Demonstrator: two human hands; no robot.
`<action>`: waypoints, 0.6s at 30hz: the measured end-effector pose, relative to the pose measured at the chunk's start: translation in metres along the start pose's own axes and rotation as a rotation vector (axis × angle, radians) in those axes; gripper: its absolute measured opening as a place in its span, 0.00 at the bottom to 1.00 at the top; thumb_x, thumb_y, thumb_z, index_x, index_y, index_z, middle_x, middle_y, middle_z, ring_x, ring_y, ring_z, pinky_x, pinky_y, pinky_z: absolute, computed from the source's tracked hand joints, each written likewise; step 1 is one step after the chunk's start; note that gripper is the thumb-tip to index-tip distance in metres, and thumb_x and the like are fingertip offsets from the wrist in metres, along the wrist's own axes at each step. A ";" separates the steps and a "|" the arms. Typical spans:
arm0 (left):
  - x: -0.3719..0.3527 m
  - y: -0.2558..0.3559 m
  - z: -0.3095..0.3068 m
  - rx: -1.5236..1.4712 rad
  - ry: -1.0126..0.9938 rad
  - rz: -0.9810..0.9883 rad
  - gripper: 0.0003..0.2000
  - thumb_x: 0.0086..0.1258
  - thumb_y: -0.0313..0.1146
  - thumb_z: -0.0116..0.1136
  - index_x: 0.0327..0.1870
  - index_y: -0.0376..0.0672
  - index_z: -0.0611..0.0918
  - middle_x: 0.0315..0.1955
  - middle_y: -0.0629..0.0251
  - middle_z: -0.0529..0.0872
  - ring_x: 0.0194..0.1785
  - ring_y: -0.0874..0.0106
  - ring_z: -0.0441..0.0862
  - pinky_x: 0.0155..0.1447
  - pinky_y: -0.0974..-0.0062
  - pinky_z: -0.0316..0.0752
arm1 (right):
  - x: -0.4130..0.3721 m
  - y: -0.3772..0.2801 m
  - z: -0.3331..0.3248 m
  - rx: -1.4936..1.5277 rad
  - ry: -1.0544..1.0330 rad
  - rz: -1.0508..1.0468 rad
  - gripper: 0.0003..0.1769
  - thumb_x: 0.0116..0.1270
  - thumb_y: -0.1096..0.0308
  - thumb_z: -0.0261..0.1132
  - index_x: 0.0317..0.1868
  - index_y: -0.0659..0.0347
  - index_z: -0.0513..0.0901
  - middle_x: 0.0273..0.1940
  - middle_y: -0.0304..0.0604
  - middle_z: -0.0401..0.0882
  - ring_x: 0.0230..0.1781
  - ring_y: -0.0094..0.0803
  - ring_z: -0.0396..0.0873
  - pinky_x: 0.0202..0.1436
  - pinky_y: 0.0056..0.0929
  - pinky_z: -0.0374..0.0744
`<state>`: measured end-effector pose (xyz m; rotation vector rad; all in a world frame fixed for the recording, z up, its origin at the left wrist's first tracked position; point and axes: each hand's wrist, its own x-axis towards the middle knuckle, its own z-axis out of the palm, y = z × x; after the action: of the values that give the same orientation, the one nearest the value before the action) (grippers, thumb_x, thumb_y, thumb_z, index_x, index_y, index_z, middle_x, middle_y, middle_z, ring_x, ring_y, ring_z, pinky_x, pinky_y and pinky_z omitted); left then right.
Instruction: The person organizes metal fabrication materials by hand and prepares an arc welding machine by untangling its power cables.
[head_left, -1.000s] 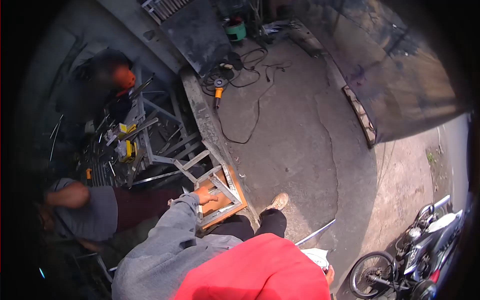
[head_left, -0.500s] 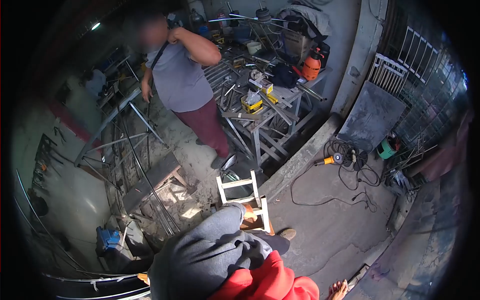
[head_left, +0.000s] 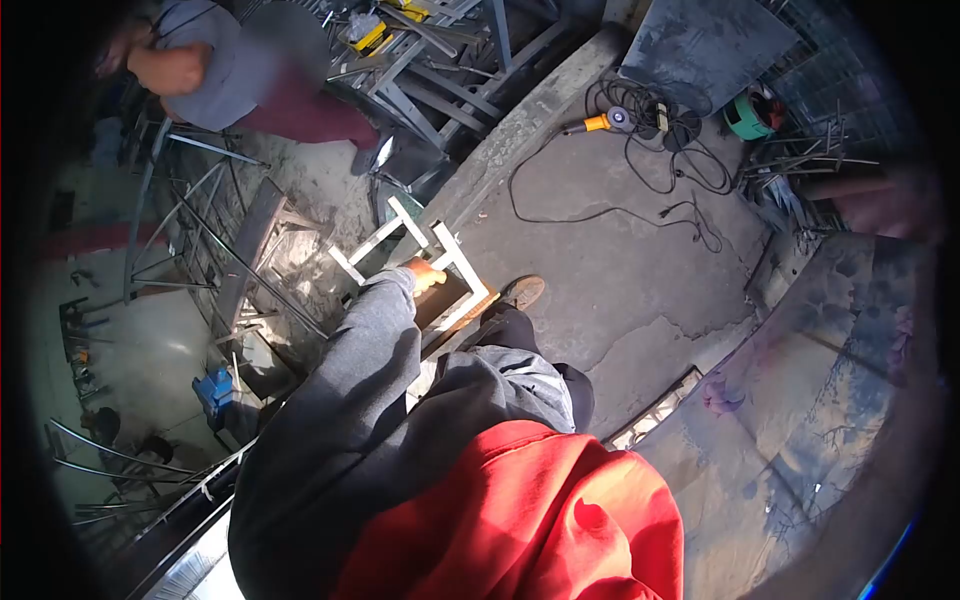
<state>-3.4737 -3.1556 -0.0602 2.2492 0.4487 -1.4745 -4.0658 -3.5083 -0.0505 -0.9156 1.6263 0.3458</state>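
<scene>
Okay, so your left hand (head_left: 428, 277) is closed on a bar of the white frame (head_left: 462, 262), down in front of you by your shoe (head_left: 524, 292). The hand is tiny in the view, so how far the fingers wrap under, I honestly can't say. A brown panel (head_left: 440, 303) shows inside the frame's near end, partly cut off by the bars and your grey sleeve (head_left: 365, 325).

Your right hand isn't in view, so no clue whether it's open or gripping anything. The red cloth (head_left: 520, 510) fills the bottom middle and covers whatever's under it.

The other person (head_left: 215, 70), grey top and maroon trousers, is up at the upper left, with a smudgy blur over part of them. The yellow box (head_left: 372, 40) near the top edge probably has print, but it's too small to read. Same with the orange power tool (head_left: 597, 123) by the coiled cord (head_left: 685, 150) and the green container (head_left: 745, 117): can't make out a brand on any. The blue thing (head_left: 214, 388) at left is too murky to name, and the corners just go black.
</scene>
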 end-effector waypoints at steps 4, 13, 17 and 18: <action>0.013 0.068 0.081 0.234 0.083 0.120 0.20 0.52 0.50 0.65 0.30 0.38 0.81 0.21 0.60 0.80 0.23 0.67 0.77 0.27 0.67 0.70 | 0.036 -0.025 -0.049 -0.057 -0.045 0.010 0.20 0.68 0.49 0.60 0.49 0.56 0.75 0.36 0.41 0.80 0.30 0.32 0.78 0.28 0.31 0.76; -0.002 0.307 0.326 0.572 0.001 0.336 0.26 0.52 0.50 0.63 0.47 0.39 0.83 0.45 0.49 0.84 0.49 0.59 0.83 0.55 0.68 0.76 | 0.165 -0.161 -0.206 0.173 -0.015 -0.283 0.21 0.69 0.49 0.58 0.49 0.58 0.76 0.37 0.42 0.81 0.30 0.28 0.79 0.30 0.28 0.77; 0.028 0.394 0.440 0.795 -0.043 0.405 0.27 0.52 0.53 0.62 0.49 0.42 0.83 0.50 0.51 0.83 0.54 0.57 0.80 0.59 0.67 0.74 | 0.159 -0.195 -0.283 0.213 0.073 -0.283 0.21 0.70 0.50 0.58 0.53 0.57 0.76 0.37 0.40 0.80 0.31 0.25 0.78 0.32 0.23 0.75; 0.019 0.429 0.465 0.826 -0.099 0.327 0.27 0.53 0.52 0.61 0.49 0.41 0.83 0.50 0.51 0.82 0.54 0.58 0.80 0.58 0.67 0.74 | 0.165 -0.179 -0.304 0.235 0.082 -0.245 0.22 0.70 0.49 0.58 0.54 0.57 0.76 0.37 0.43 0.81 0.31 0.27 0.79 0.33 0.24 0.76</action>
<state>-3.6275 -3.7592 -0.1727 2.6216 -0.6584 -1.7722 -4.1508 -3.8880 -0.0738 -0.9445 1.5686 -0.0517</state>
